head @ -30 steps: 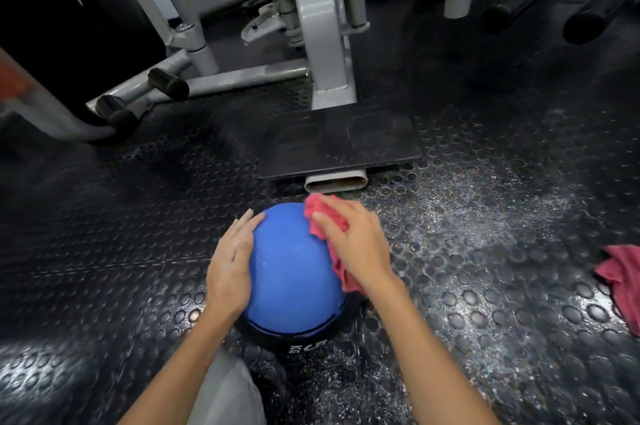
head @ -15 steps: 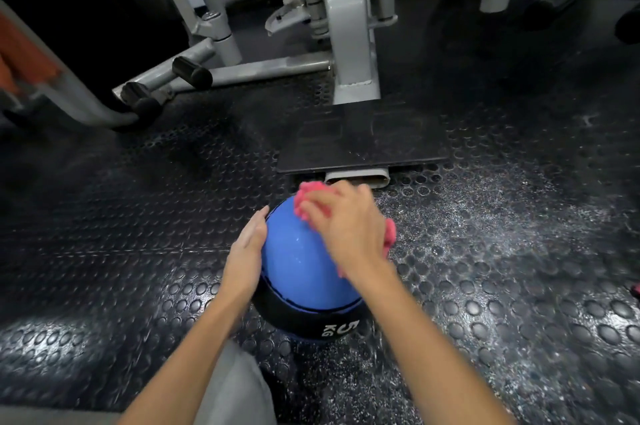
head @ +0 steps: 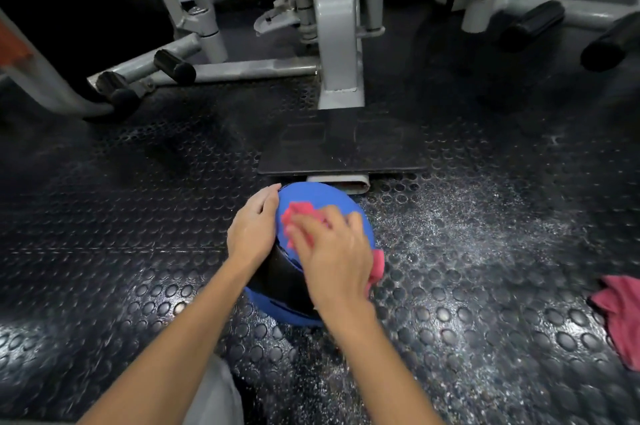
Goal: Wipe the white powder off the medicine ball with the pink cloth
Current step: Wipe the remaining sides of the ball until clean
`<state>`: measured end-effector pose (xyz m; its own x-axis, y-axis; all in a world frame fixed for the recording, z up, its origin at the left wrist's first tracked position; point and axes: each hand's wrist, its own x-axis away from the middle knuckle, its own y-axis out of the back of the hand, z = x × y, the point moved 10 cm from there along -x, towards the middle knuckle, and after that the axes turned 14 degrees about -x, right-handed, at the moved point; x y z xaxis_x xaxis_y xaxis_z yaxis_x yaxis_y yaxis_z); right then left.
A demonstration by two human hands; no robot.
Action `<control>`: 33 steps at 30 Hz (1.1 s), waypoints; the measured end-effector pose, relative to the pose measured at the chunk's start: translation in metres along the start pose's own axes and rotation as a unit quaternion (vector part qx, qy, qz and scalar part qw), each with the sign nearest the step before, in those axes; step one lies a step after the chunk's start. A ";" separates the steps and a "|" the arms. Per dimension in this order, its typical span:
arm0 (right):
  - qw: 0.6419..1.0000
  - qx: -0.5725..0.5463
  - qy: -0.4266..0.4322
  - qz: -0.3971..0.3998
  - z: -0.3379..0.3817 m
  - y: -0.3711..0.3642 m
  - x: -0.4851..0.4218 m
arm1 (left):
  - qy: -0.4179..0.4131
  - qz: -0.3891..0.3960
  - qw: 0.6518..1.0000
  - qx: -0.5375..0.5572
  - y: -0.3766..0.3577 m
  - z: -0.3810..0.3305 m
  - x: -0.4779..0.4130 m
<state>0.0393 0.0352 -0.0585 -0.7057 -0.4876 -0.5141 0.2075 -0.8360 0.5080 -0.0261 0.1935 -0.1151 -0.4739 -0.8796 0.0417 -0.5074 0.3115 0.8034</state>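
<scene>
— Blue ball (head: 318, 197) on the floor (head: 138, 216): who holds it?
— The left hand (head: 254, 234), fingers straight, braces its left side. The cloth (head: 299, 213) lies on top under the right hand (head: 334, 251), fingers flat; bare blue lies beyond them.
</scene>
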 end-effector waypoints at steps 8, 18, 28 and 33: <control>0.995 0.016 -0.081 0.057 -0.015 -0.014 -0.039 | -0.011 -0.061 0.998 0.026 0.005 0.004 0.025; 0.961 -0.169 -0.188 -0.112 -0.081 0.012 0.027 | 0.019 -0.028 0.991 0.133 0.009 0.035 0.017; 0.970 -0.167 -0.129 -0.120 -0.033 0.018 0.029 | 0.055 -0.062 0.995 0.054 0.009 0.012 0.022; 0.966 -0.154 -0.190 -0.085 -0.089 0.012 0.023 | 0.044 -0.049 0.994 0.086 0.011 0.022 0.020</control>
<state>0.0856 -0.0085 -0.1253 -0.9328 -0.2582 -0.2514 0.2171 -0.9595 0.1798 -0.0566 0.1874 -0.1187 -0.3547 -0.9346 0.0265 -0.6672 0.2729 0.6931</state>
